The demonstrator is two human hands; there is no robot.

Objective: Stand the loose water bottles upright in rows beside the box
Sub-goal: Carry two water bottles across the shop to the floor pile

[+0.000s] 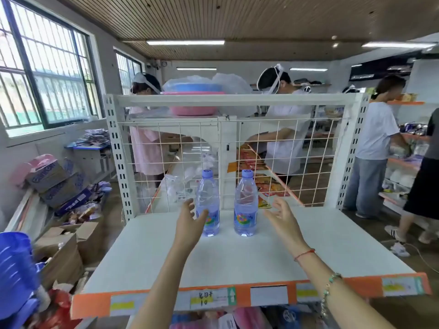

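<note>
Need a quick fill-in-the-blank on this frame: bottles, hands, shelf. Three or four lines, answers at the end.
1. ____ water bottles stand upright on the white shelf.
2. Both bottle caps are ____ in colour.
3. The left hand is beside the left bottle; the right hand is open, to the right of the ____ bottle.
4. A string bracelet on the right wrist is ____.

Answers: two; blue; right; red

A single wide-angle view from a camera worn on a person's head, looking forward and slightly down, close over a white metal shelf board with an orange front edge (261, 255) that fills the lower centre of the frame. Both forearms reach in from the bottom edge. The wooden slatted ceiling (213, 17) curves across the top, barred windows (45, 74) at upper left.
</note>
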